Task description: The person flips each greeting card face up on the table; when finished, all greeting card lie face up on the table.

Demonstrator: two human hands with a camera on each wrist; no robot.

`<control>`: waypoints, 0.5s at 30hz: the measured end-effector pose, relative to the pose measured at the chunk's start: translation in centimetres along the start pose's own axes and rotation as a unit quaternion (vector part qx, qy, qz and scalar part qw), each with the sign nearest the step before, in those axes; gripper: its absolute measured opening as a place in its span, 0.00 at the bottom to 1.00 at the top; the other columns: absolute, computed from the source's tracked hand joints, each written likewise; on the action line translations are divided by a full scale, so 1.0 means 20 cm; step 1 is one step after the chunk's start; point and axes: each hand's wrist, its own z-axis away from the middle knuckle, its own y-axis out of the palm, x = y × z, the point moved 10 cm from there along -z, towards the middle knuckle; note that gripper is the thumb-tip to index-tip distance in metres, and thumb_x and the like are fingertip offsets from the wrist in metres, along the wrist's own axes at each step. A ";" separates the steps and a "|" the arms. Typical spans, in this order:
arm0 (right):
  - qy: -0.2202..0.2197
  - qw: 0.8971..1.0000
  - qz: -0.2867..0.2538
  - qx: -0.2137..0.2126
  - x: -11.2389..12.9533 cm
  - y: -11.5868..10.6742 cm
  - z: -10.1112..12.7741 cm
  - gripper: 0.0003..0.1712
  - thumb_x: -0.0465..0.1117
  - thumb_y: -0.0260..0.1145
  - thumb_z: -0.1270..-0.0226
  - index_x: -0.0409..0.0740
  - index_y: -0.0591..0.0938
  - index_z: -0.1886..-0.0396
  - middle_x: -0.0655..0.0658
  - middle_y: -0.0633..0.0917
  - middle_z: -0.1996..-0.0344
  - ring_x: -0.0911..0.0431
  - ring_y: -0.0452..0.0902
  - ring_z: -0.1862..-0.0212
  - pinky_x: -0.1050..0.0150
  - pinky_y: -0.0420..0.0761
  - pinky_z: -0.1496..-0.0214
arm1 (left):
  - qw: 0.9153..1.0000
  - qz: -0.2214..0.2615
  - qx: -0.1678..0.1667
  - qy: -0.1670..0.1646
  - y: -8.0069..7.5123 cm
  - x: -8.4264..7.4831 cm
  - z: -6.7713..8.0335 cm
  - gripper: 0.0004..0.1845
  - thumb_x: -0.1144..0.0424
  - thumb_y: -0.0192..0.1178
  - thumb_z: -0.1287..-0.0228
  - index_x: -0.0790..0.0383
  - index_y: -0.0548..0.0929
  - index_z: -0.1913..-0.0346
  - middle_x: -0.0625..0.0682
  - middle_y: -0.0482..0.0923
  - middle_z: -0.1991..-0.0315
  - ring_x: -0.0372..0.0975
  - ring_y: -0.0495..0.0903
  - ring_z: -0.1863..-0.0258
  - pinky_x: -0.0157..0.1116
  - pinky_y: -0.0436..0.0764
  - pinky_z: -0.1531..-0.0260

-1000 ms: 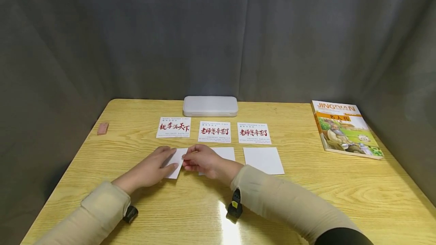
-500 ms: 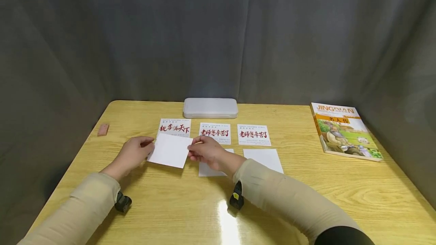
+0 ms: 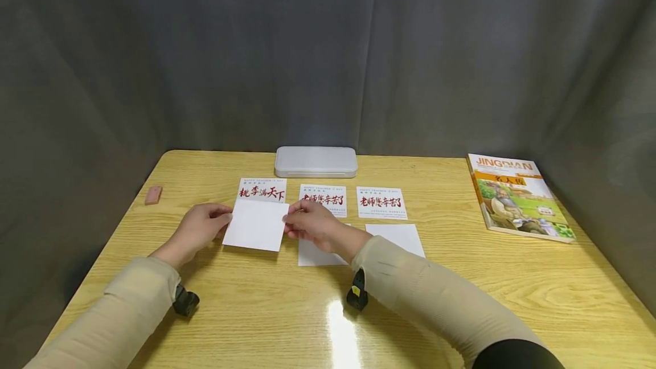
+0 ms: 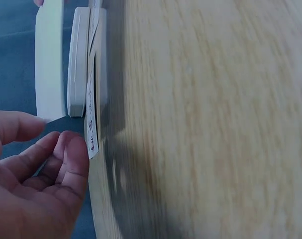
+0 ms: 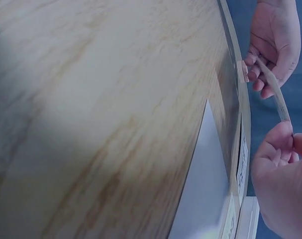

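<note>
A blank white card (image 3: 255, 225) is held up off the table between both hands. My left hand (image 3: 199, 229) pinches its left edge, and in the left wrist view a fingertip meets the corner of the card (image 4: 50, 64). At the opposite edge, my right hand (image 3: 316, 226) grips it between thumb and fingers, which also shows in the right wrist view. The raised card partly covers a printed card (image 3: 262, 189) with red characters behind it. Under the right hand lies a second blank white card (image 3: 318, 254), partly hidden by that hand and forearm.
Two more printed cards, a middle one (image 3: 323, 199) and a right one (image 3: 381, 204), continue the row. Another blank card (image 3: 400, 238) lies in front. Farther back is a white case (image 3: 315, 162). A book (image 3: 520, 198) lies right, a pink eraser-like block (image 3: 153, 195) left.
The blank card has been lifted from near the table and turned to face the head camera. My left hand has shifted to its left edge. Over the last half second the card has levelled slightly.
</note>
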 end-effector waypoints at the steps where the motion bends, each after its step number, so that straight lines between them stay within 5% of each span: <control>1: 0.000 1.000 0.000 0.000 0.00 0.00 0.00 0.04 0.27 0.60 0.26 0.35 0.75 0.57 0.43 0.81 0.69 0.56 0.79 0.67 0.69 0.82 0.63 | 1.000 0.000 -0.002 -0.001 0.00 0.00 0.00 0.21 0.66 0.50 0.19 0.81 0.74 0.36 0.70 0.79 0.47 0.51 0.83 0.54 0.43 0.84 0.56; 15: -0.022 0.998 0.050 -0.012 0.02 -0.02 -0.01 0.04 0.30 0.62 0.25 0.31 0.79 0.56 0.44 0.82 0.67 0.56 0.78 0.64 0.66 0.84 0.57 | 1.000 0.010 -0.013 0.001 -0.02 -0.02 -0.01 0.16 0.69 0.52 0.22 0.81 0.78 0.42 0.63 0.80 0.59 0.46 0.81 0.62 0.38 0.84 0.65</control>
